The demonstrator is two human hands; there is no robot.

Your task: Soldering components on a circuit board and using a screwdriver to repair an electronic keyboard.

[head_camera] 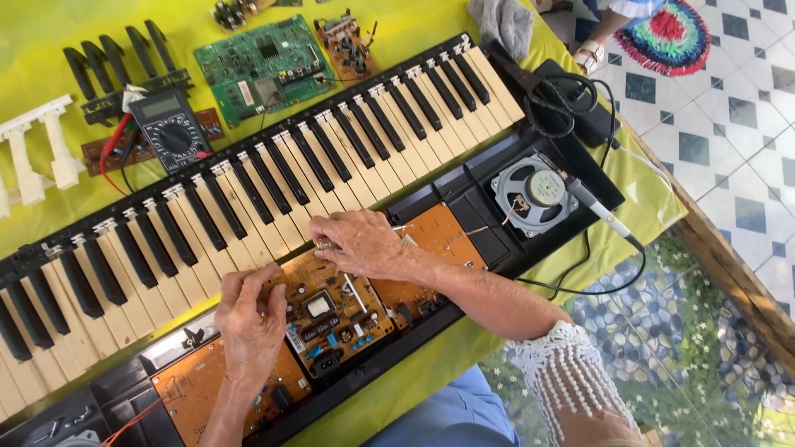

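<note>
Item: black electronic keyboard with white and black keys (248,199), lying open across a yellow-green cloth-covered surface (50,33); its top cover is off, so the inner boards and round grey speaker (530,194) at its right end stand exposed. Disassembly thus appears done; work on the inner parts looks under way, reassembly left. Just below the keys sits a brown power circuit board with dark components (331,310), lying loose over the orange-brown boards of the keyboard. Left hand (252,319): fingers curled, resting on the left edge of that board; whether it grips cannot be told. Right hand (360,244): fingers pinched together at the board's upper edge, apparently on a small metallic part, too small to identify. Beyond the keys: grey digital multimeter with red and black leads (170,128), green printed circuit board (265,66), loose black key strips (116,66), loose white key pieces (37,149). Right of the keys: black power adapter with coiled cord (571,99).
</note>
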